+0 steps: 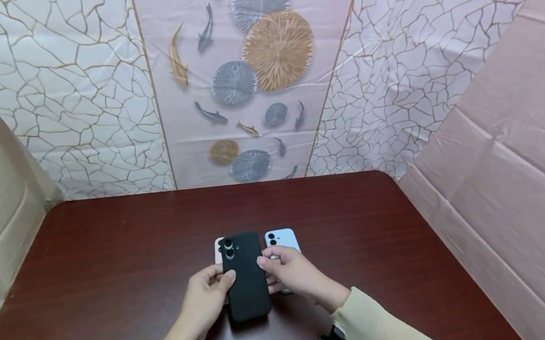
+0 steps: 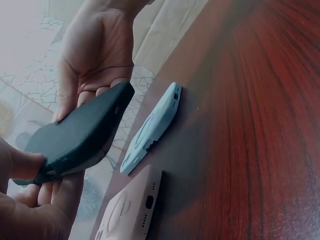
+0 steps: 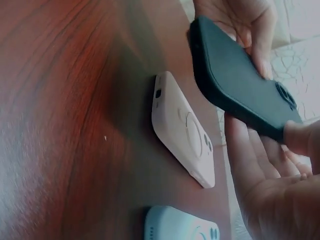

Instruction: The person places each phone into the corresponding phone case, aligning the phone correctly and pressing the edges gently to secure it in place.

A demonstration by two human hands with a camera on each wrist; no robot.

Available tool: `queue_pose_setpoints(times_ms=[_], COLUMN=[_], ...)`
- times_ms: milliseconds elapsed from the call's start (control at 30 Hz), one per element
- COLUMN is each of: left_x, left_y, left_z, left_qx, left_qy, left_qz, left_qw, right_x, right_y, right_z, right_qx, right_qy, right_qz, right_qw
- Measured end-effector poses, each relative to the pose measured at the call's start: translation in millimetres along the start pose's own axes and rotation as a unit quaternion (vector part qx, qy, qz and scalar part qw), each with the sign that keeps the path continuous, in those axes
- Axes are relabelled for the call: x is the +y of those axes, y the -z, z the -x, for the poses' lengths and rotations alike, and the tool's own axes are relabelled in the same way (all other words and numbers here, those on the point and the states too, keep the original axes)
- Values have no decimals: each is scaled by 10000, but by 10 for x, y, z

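A black phone, its matte back and camera lenses facing up, is held above the table by both hands. My left hand grips its left edge, thumb on the back and fingers underneath. On the opposite edge, my right hand pinches it the same way. Below lie a pale pink phone, mostly hidden behind the black one in the head view, and a light blue phone, partly covered by my right hand in the head view. Both show a ring on the back and touch neither hand.
The dark red-brown wooden table has rounded far corners. Behind it hangs a patterned cloth with fish and round leaf shapes. Pale cloth walls stand along both sides.
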State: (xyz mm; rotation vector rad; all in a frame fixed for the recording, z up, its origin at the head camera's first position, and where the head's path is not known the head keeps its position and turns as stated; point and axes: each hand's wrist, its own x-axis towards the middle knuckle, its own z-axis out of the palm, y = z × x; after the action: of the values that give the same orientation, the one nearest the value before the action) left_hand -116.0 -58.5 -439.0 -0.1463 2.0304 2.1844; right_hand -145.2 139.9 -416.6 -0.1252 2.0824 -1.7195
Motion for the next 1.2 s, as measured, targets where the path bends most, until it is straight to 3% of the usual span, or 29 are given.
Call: queue_pose_setpoints(times_ms=[233, 600, 833, 933, 1000, 1200], left_x=[6, 25, 111, 137, 134, 25], left_y=[-30, 10, 47, 55, 60, 44], left_z=[14, 9, -6, -26, -29, 7], left_qx=[-26, -142, -3, -11, -197, -1339], left_qy=[-27, -43, -37, -94, -68, -194], left_qz=[-193, -74, 242, 207, 221, 436], left_qw=[9998, 9999, 9997, 9997, 9995, 9898], right_x=[46, 18, 44, 67, 82, 101], right_y=[68, 61, 44, 44, 48, 68], right_z=[38, 57, 101, 119, 128, 125], right_qx=[-175, -373, -940, -947, -851, -447], right_qy=[-111, -90, -64, -22, 42, 161], right_qz=[-546, -634, -537, -606, -669, -814], right_qw=[9983, 9972, 9941, 9937, 9941, 9955])
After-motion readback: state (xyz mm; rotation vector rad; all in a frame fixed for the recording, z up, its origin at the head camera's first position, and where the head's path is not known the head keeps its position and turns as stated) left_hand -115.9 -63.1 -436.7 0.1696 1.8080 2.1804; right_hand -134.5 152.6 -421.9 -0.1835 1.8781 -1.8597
